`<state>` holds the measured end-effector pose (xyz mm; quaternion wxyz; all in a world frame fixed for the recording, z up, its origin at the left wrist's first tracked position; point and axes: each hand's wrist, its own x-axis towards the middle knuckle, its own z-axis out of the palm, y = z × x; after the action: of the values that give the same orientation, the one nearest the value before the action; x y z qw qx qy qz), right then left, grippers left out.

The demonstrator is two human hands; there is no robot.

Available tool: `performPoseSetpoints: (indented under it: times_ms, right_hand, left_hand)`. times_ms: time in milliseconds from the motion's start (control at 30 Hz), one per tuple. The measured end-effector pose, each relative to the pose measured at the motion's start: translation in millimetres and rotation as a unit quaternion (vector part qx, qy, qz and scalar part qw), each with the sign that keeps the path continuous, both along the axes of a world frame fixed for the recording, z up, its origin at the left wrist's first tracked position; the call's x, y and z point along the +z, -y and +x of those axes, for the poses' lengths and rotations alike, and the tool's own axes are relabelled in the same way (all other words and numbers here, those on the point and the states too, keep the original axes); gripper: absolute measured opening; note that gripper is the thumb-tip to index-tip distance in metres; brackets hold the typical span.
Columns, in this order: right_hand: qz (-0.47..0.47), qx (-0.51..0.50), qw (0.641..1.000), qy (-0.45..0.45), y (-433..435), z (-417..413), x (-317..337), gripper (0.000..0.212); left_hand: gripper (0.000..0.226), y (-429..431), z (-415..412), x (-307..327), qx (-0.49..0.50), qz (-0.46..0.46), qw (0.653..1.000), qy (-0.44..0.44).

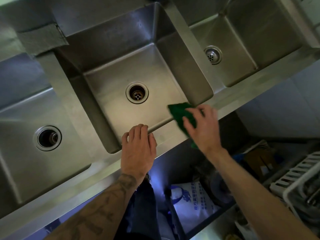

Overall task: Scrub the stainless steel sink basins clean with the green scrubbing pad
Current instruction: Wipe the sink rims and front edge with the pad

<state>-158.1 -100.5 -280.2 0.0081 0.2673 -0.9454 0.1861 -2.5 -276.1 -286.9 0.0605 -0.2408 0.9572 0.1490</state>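
Currently, the green scrubbing pad (179, 113) sits at the front right corner of the middle basin (152, 66); it is dark green, thin and limp, with one pointed corner projecting over the basin floor and the rest draped across the front rim (166, 133) and hanging past its outer edge. The right hand (202, 130) covers most of the pad; its fingers are slightly bent and parted, holding the pad against the rim; the hand is blurred, so the thumb position cannot be told. The left hand (138, 149) rests palm down on the same rim, well apart from the pad; its fingers are close together, tips at the inner edge, holding nothing. The middle basin is dull grey steel with an open round drain (137, 92) in its floor. The left basin (20, 161) and right basin (251, 40) flank it, each with its own drain. A white bag with blue print (195, 198) lies below the sink.
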Motion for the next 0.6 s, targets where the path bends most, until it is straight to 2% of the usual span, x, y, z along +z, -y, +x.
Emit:
performPoseSetpoints:
  times_ms: [100, 167, 233, 333, 400, 467, 600]
  right_hand:
    - [0.012, -0.118, 0.993, -0.007, -17.4, -36.2, 2.2, 0.035]
    - [0.009, -0.156, 0.988, -0.019, -6.3, -23.3, -1.5, 0.035]
    - [-0.009, -0.144, 0.989, -0.018, 16.7, 13.3, -5.2, 0.034]
    - [-0.023, -0.034, 0.999, -0.002, 48.5, 73.1, -11.1, 0.035]
    - [-0.016, 0.026, 1.000, 0.002, 50.6, 80.6, -12.0, 0.036]
    - [-0.014, 0.017, 1.000, -0.007, 39.1, 59.6, -10.8, 0.035]
    - [-0.003, -0.082, 0.996, -0.036, 10.3, 10.2, -8.5, 0.031]
  left_hand:
    - [0.031, -0.4, -0.3, -1.5, -0.005, -0.014, 1.000, -0.012]
    - [0.030, -0.1, -0.2, -2.3, 0.001, -0.017, 1.000, -0.022]
    - [0.032, -1.0, 0.1, -1.1, -0.004, -0.020, 1.000, -0.015]
    - [0.035, -0.9, -0.8, 1.2, 0.001, -0.017, 1.000, -0.020]
    - [0.039, -1.2, -0.7, 3.8, 0.011, -0.008, 1.000, -0.022]
    - [0.039, -0.9, -1.2, 5.2, 0.012, -0.004, 1.000, -0.029]
    - [0.038, -0.1, 0.2, 6.3, 0.013, 0.029, 0.998, -0.062]
